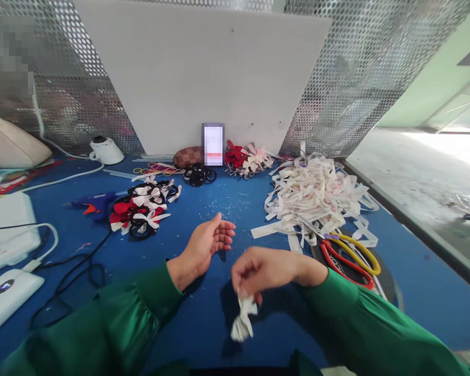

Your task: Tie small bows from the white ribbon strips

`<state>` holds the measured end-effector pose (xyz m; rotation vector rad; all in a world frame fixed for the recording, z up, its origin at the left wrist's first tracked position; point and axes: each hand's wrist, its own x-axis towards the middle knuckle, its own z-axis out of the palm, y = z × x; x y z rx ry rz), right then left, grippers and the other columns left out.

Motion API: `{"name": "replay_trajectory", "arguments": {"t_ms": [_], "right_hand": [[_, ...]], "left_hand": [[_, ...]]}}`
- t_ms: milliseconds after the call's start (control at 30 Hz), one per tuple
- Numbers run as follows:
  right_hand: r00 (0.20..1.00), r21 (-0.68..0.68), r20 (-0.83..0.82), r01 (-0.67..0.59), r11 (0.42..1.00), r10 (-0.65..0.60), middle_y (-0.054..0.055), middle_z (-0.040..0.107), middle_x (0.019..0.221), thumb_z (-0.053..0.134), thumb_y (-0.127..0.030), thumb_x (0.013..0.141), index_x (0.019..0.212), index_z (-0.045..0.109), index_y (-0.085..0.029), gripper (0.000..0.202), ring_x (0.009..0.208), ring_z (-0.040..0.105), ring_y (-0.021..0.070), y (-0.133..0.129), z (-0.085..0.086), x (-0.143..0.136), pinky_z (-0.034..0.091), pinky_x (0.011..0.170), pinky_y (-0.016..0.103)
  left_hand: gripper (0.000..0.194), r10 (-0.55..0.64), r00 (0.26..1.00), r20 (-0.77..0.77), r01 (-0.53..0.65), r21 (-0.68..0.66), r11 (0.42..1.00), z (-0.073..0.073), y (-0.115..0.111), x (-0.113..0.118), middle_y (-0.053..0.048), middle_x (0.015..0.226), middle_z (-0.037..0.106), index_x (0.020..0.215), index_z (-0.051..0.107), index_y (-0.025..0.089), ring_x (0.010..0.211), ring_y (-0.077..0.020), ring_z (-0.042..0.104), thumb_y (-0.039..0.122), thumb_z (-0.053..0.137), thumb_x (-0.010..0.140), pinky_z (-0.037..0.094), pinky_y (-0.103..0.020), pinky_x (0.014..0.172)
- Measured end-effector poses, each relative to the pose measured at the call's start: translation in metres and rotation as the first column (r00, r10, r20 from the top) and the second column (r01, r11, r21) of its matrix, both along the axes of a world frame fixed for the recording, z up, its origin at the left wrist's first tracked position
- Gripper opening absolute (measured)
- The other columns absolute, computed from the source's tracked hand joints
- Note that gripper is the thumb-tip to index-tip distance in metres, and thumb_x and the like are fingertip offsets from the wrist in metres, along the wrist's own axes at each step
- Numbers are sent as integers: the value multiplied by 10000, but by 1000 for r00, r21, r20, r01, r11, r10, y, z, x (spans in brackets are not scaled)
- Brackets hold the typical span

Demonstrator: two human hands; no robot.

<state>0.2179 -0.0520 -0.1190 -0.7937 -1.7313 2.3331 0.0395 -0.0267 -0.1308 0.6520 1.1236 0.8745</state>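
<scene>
My right hand (258, 271) pinches one end of a white ribbon bow (243, 319), which hangs from the fingertips over the blue table near its front edge. To the left, my left hand (208, 244) rests at the table with its fingers apart and slightly curled, palm facing right, holding nothing. Beyond my right hand lies a heap of white ribbon strips (317, 196), with scissors (348, 256) with red and yellow handles beside it. A pile of red, white and black bow hair ties (144, 206) sits past my left hand.
A blue glue gun (97, 204) lies left of the hair ties, its black cable running forward. Black hair elastics (199, 174), a checkered case (188, 156), a phone (213, 143) and red and white bows (247, 158) line the white board (215, 78). White power devices (10, 230) stand at left.
</scene>
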Motion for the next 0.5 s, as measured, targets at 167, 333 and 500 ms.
{"name": "replay_trajectory", "arguments": {"t_ms": [167,333,500], "right_hand": [[994,-21,-65,87,996,-88,-15,677,644,789,-380,764,759,711,-180,214,523,602,96,7,-2,3,487,559,212],[430,-275,-355,801,532,-830,53,719,1158,643,-565,862,1022,686,-238,366,829,688,119,31,-9,6,535,756,245],[779,263,-98,620,739,-619,45,709,923,709,-410,825,989,645,-189,282,761,655,160,23,-26,-7,498,696,282]], "left_hand": [[311,-3,1000,24,2,37,999,-2,1,-1,-68,755,662,811,712,98,583,-106,599,368,609,927,495,-220,547],[338,47,998,30,-48,19,999,-4,1,-1,-75,778,656,841,706,95,583,-112,596,377,559,954,499,-234,536],[290,1,1000,-2,-1,63,998,-3,-1,1,-58,729,642,826,696,94,572,-99,579,341,587,933,493,-212,545]]}}
